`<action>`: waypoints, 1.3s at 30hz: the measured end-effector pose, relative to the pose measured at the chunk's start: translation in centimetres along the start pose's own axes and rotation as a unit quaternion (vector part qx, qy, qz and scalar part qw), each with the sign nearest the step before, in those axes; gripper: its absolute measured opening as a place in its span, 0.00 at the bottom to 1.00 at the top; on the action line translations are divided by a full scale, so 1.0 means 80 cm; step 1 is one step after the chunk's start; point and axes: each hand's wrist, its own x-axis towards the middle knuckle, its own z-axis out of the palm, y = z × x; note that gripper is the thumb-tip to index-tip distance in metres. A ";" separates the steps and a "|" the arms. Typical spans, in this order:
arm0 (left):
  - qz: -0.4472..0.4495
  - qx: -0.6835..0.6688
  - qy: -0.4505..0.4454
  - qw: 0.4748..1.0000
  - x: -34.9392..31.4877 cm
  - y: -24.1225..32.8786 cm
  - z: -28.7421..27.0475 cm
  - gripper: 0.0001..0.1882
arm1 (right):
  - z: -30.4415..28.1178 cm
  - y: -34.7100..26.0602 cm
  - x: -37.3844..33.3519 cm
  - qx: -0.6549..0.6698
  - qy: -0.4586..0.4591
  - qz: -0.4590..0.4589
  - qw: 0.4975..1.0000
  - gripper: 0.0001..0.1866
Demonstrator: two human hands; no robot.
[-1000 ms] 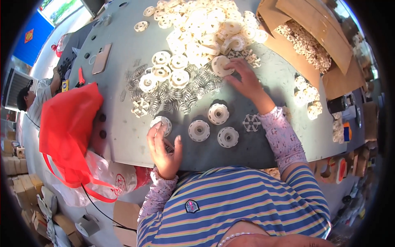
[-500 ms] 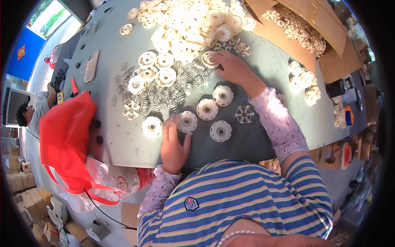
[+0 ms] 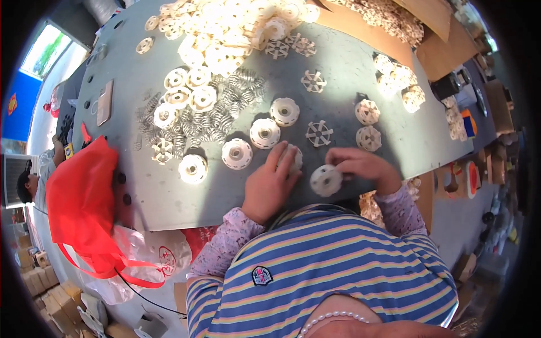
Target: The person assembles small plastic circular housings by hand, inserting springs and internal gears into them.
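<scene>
Near the table's front edge, my right hand (image 3: 365, 168) pinches a white plastic wheel (image 3: 326, 180), tilted and slightly blurred. To its left, my left hand (image 3: 269, 186) has its fingers curled over another white wheel (image 3: 295, 159), partly hidden beneath them. Beyond that hand lie a wheel with a hub (image 3: 265, 133), a second wheel (image 3: 284, 111) and a third wheel (image 3: 236, 153). A six-spoked plastic disc (image 3: 319, 133) lies flat just beyond my hands. Two spoked wheels, one the nearer wheel (image 3: 368, 138), rest right of it.
Metal springs (image 3: 217, 115) lie heaped mid-table, with white rings (image 3: 177, 97) beside them. A large pile of white parts (image 3: 225, 34) is at the back. Cardboard boxes (image 3: 366, 34) with parts stand back right. A red bag (image 3: 81, 191) hangs at the left edge, near a phone (image 3: 105, 102).
My right hand has come back from the far parts to the near edge and now holds a wheel. My left hand has shifted to a wheel farther right. The view has shifted too.
</scene>
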 end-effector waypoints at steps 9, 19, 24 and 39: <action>-0.050 -0.289 0.082 0.953 -0.024 -0.012 -0.012 0.31 | 0.079 -0.025 0.030 -0.288 0.189 -0.297 0.891 0.15; -0.039 -0.594 0.012 0.803 -0.029 0.024 -0.031 0.31 | 0.107 -0.035 0.040 -0.200 0.176 -0.404 0.875 0.20; -0.147 -0.615 0.016 0.774 -0.033 0.019 -0.028 0.15 | 0.111 -0.024 0.029 -0.081 0.202 -0.377 0.900 0.20; -0.280 -0.670 -0.067 0.684 -0.061 -0.019 -0.044 0.20 | 0.098 -0.008 0.012 -0.400 0.154 -0.241 0.871 0.15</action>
